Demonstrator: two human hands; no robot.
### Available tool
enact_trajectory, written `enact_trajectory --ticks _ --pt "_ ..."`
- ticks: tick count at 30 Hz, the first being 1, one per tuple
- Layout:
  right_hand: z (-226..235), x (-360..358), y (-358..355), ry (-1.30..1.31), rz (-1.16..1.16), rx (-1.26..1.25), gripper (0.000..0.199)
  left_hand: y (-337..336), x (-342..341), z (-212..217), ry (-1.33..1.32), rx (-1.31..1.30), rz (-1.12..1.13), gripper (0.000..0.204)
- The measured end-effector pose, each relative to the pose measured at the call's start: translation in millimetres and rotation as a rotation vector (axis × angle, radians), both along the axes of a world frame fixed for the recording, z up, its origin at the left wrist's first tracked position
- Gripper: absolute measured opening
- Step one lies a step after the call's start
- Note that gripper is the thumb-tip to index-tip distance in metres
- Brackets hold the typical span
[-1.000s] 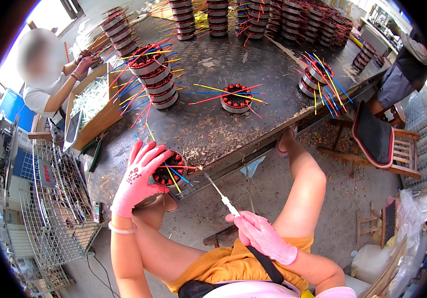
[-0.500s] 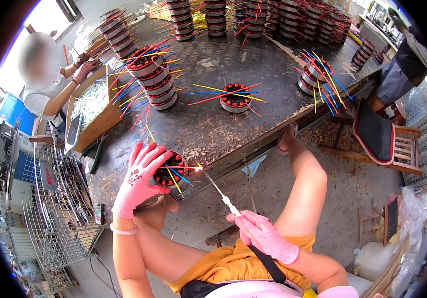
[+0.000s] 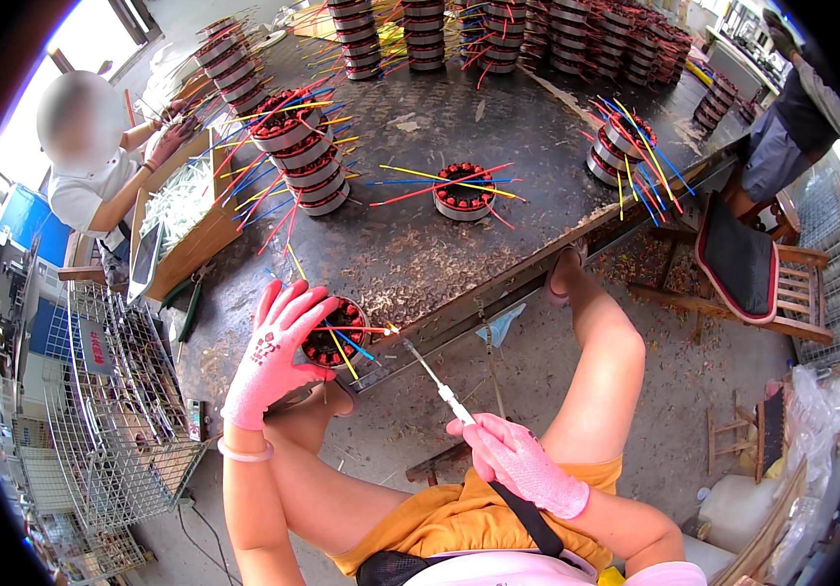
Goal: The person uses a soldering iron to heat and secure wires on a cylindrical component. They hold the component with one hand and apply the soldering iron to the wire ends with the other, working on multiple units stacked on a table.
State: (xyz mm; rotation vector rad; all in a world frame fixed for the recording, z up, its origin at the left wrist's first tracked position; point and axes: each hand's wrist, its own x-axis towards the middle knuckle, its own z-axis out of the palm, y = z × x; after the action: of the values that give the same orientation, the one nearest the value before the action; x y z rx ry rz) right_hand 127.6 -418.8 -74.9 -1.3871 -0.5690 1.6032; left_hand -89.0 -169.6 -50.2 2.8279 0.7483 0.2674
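My left hand (image 3: 278, 347), in a pink glove, steadies a motor stator (image 3: 350, 342) at the table's near edge. Its thumb and fingers spread around the stator's left side, covering part of the ring. Red, blue and yellow wires stick out to the right of the ring. My right hand (image 3: 523, 459), also gloved in pink, is closed around a slender white-handled tool (image 3: 452, 402) with a thin metal shaft. The tool's tip meets or nearly meets the red wire ends, where a small bright glow shows; whether they touch I cannot tell.
A stator stack (image 3: 305, 161) and a single stator (image 3: 463, 192) stand farther back on the dark table (image 3: 400, 127). More stacks line the back. At left, a co-worker (image 3: 98, 186) handles wires behind a wooden box (image 3: 207, 227) of white tubes. A chair (image 3: 737, 259) is at right.
The glow at the wire ends has become smaller and dimmer, and the tool's tip has shifted very slightly. My left hand stays in place. The co-worker's hands have moved slightly.
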Motion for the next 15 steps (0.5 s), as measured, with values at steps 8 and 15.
enact_trajectory --ticks 8,15 --pt "5.6 0.8 1.4 0.035 -0.008 -0.032 0.031 0.1 -0.6 -0.7 0.001 -0.003 0.004 0.093" --pt "2.8 1.0 1.4 -0.013 0.014 -0.01 0.033 -0.5 -0.1 0.2 -0.003 -0.01 0.007 0.092"
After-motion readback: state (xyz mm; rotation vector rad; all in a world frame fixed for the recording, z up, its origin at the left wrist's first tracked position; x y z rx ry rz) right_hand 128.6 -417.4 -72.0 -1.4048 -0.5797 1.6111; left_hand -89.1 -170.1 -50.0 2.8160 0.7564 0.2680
